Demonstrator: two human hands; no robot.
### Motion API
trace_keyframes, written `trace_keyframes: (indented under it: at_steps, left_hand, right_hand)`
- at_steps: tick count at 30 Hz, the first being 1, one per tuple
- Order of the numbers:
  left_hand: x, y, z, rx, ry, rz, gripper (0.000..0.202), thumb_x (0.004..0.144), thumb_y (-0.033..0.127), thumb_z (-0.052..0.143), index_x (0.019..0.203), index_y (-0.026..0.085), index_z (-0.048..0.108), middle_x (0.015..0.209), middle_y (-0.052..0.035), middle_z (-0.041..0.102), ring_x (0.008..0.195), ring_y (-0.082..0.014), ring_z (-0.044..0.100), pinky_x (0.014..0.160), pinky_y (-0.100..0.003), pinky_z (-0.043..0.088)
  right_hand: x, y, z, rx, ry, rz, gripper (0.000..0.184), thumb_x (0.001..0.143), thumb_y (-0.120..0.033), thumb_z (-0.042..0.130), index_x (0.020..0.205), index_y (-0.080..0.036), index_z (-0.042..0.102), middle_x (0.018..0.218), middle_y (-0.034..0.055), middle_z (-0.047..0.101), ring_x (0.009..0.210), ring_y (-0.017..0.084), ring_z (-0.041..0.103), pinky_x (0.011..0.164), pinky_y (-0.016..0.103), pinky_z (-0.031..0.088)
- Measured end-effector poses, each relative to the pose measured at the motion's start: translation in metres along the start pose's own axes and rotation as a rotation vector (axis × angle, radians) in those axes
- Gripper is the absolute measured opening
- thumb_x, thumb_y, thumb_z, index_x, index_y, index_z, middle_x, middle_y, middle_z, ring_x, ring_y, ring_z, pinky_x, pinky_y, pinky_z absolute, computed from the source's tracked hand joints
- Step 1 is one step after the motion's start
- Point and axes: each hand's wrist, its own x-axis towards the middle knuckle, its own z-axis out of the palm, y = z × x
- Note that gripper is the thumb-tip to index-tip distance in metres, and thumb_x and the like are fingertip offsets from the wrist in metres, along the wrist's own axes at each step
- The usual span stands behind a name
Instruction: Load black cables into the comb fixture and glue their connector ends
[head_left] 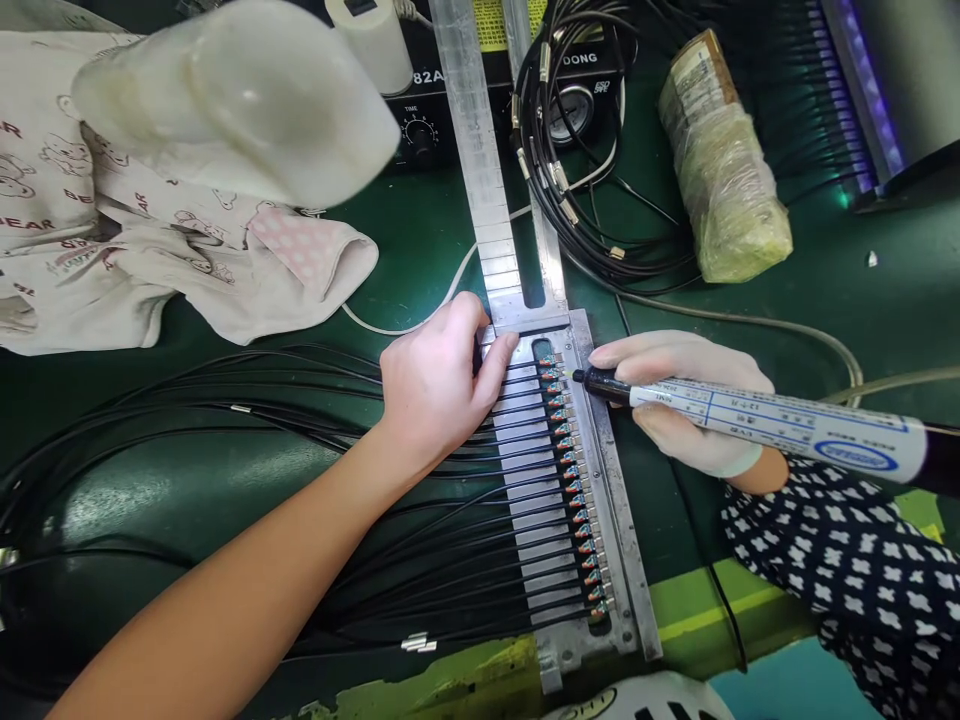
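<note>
My left hand (439,375) is bare and grips the upper left edge of a slotted metal fixture (600,480), its thumb on top and its other fingers mostly hidden. Several thin black cables (525,487) lie side by side across the fixture, each ending in a small connector with orange and teal wires. My right hand (694,400), in a whitish glove, holds a white labelled dispensing tube (780,425) with a black tapered nozzle. The nozzle tip points at the topmost connectors; whether it touches one I cannot tell.
A long metal bar (480,150) runs back from the fixture. Around it are a translucent bottle (247,100), a printed cloth (187,260), coiled black cables (555,190), a black control box (420,135), a plastic-wrapped block (724,170) and a purple-lit device (862,110).
</note>
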Motion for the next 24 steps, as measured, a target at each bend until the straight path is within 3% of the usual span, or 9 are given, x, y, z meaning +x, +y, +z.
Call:
trace_keyframes:
  at_steps: [12,17,24]
  left_hand:
    - [0.000,0.001,-0.001,-0.004,-0.008,-0.007,0.031,0.099,0.051,0.052,0.095,0.020,0.056,0.082,-0.0014,0.065,0.072,-0.0153,0.061,0.061,-0.027,0.034]
    - [0.000,0.001,-0.001,-0.005,-0.002,-0.001,0.031,0.099,0.051,0.051,0.094,0.020,0.055,0.081,-0.0013,0.064,0.071,-0.0147,0.060,0.061,-0.027,0.034]
    - [0.000,0.001,-0.001,-0.003,0.006,0.001,0.029,0.099,0.048,0.053,0.093,0.020,0.054,0.081,0.0000,0.063,0.069,-0.0132,0.058,0.062,-0.027,0.032]
  right_hand:
    - [-0.014,-0.013,-0.005,-0.033,-0.007,-0.018,0.031,0.087,-0.028,0.079,0.117,-0.024,0.072,0.116,0.0090,0.076,0.100,0.028,0.076,0.085,0.041,0.068]
    - [-0.013,-0.011,-0.002,-0.048,-0.034,0.032,0.031,0.088,-0.028,0.078,0.118,-0.029,0.072,0.116,0.0073,0.076,0.099,0.030,0.076,0.084,0.046,0.068]
    - [-0.013,-0.008,-0.001,-0.029,-0.019,0.007,0.034,0.087,-0.022,0.076,0.121,-0.026,0.071,0.116,0.0074,0.076,0.101,0.028,0.075,0.087,0.043,0.067]
